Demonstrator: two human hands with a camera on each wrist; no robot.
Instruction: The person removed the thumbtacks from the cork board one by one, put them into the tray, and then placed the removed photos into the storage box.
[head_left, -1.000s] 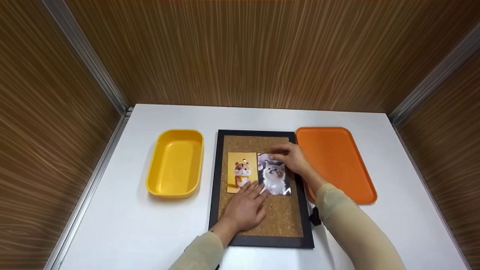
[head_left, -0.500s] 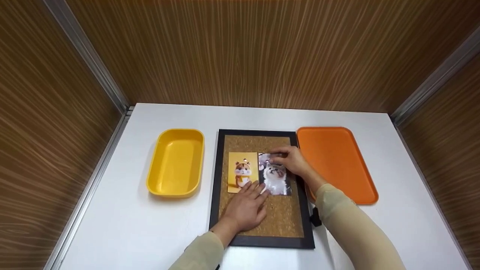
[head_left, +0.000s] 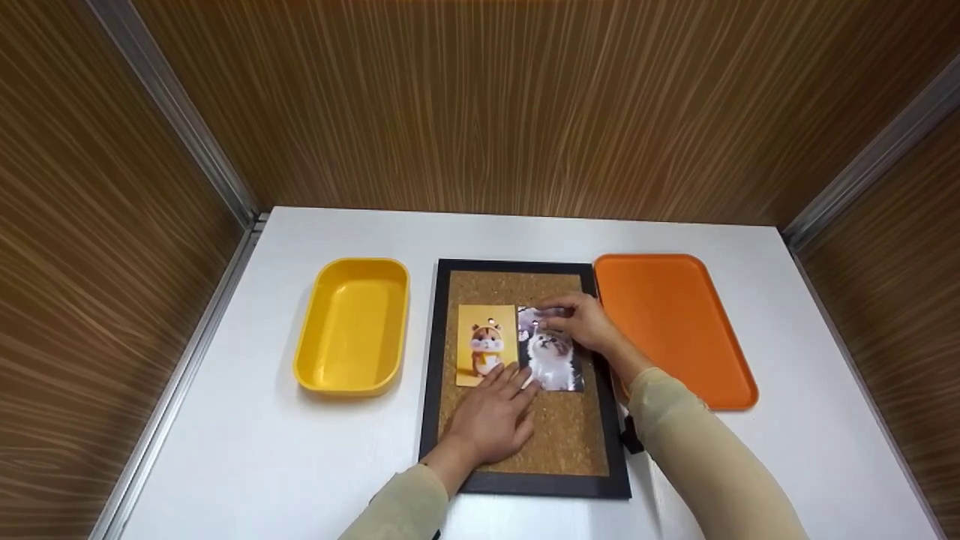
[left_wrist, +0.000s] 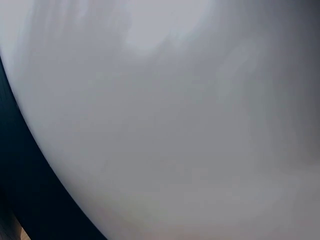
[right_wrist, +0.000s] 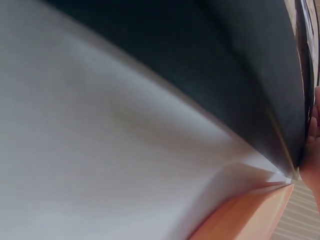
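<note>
The white bench point(head_left: 247, 450) carries, at centre, a black-framed cork board point(head_left: 559, 442) lying flat, with an orange tray point(head_left: 675, 330) just beside its right edge and a yellow tub point(head_left: 351, 324) standing apart to its left. Two pictures lie side by side on the far half of the cork: a hamster card point(head_left: 486, 345) on the left and a kitten photo point(head_left: 553, 358) touching it on the right. The left hand point(head_left: 491, 420) rests flat on the cork, fingers straight, their tips over the near edges of both pictures, apparently to keep them from shifting. The right hand point(head_left: 585, 324) is at the far edge of the kitten photo, its fingers curled there as if pinching or pressing a small pin; the pin itself is too small to confirm. The wrist views show only blurred bench and frame edge. Against the frames of a second ago, the right hand has moved slightly nearer the photo's far edge; the left hand and both pictures are unchanged.
</note>
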